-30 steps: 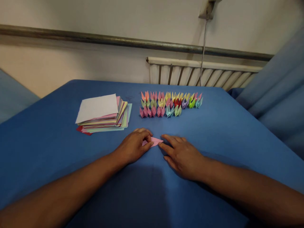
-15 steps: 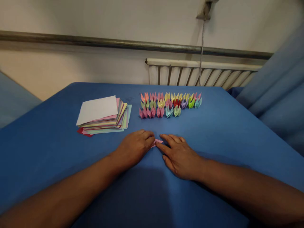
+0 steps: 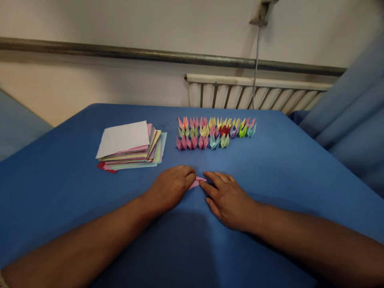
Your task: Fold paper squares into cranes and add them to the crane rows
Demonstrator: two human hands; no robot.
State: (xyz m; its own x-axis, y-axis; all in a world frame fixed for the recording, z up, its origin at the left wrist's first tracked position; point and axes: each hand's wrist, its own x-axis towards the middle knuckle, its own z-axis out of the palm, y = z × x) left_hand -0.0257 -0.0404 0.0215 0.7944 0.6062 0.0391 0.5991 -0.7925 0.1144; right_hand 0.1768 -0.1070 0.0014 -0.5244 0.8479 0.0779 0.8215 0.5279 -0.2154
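Between my hands a small folded piece of pink paper (image 3: 196, 183) lies flat on the blue table, its pointed end to the right. My left hand (image 3: 175, 185) has its fingers curled over the paper's left part and hides it. The fingers of my right hand (image 3: 227, 199) are stretched out, with a fingertip at the paper's pointed end. Beyond my hands stand folded paper cranes (image 3: 203, 142) of several colours, lined up in three rows.
A stack of coloured paper sheets (image 3: 127, 140), topped by a white one, sits at the left. The blue table (image 3: 270, 160) reaches back to a wall with a metal rail (image 3: 144, 53) and a radiator (image 3: 234, 82). Blue curtain (image 3: 354, 104) hangs at the right.
My right fingertip has slid slightly right along the pink paper towards its point, and more of the paper shows. My left hand stays nearly where it was.
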